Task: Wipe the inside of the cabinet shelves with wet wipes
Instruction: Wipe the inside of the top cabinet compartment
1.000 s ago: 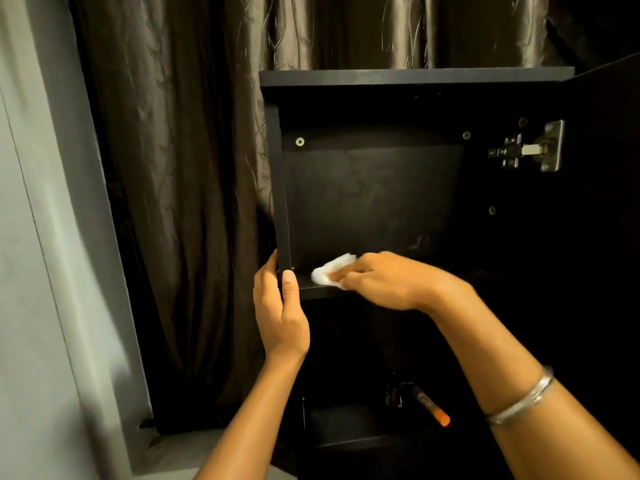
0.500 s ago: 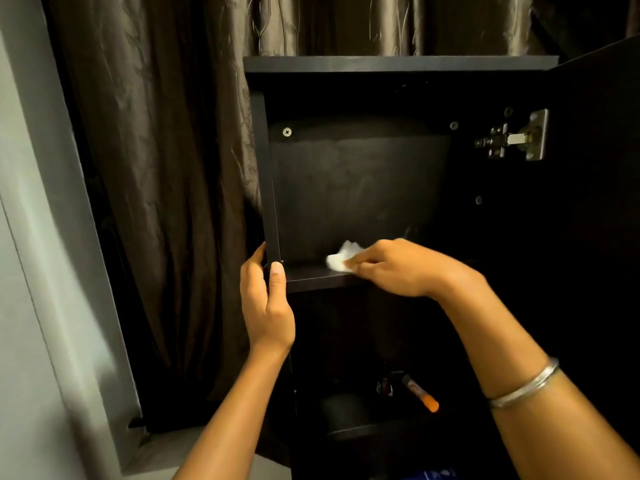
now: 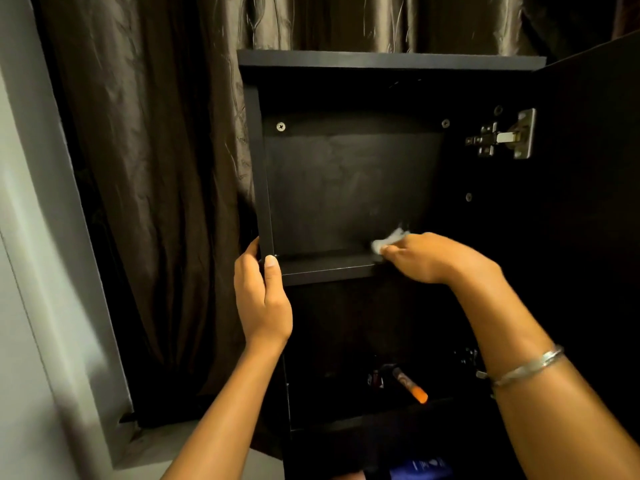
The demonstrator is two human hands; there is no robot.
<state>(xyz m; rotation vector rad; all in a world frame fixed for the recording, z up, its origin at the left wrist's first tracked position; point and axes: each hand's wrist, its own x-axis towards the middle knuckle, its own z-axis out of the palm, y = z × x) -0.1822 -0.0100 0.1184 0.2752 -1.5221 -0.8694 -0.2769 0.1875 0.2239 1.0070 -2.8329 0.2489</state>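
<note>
A black cabinet [image 3: 391, 60] stands open in front of me, its door [image 3: 588, 202] swung out to the right. My right hand [image 3: 436, 256] presses a crumpled white wet wipe [image 3: 389, 239] onto the upper shelf [image 3: 325, 266], toward the shelf's right part near the back panel. My left hand [image 3: 261, 299] grips the cabinet's left side panel [image 3: 261, 174] at the level of that shelf, thumb on the front edge. A silver bangle [image 3: 526, 367] circles my right wrist.
A lower shelf [image 3: 346, 419] holds an orange-tipped marker [image 3: 410, 386] and small dark items beside it. A metal hinge [image 3: 502, 138] sits on the right inner wall. Dark curtains [image 3: 156, 168] hang behind and to the left; a grey wall [image 3: 38, 271] is at far left.
My right hand has slid the wipe along the upper shelf from its left end toward the right. The left hand keeps its hold on the side panel.
</note>
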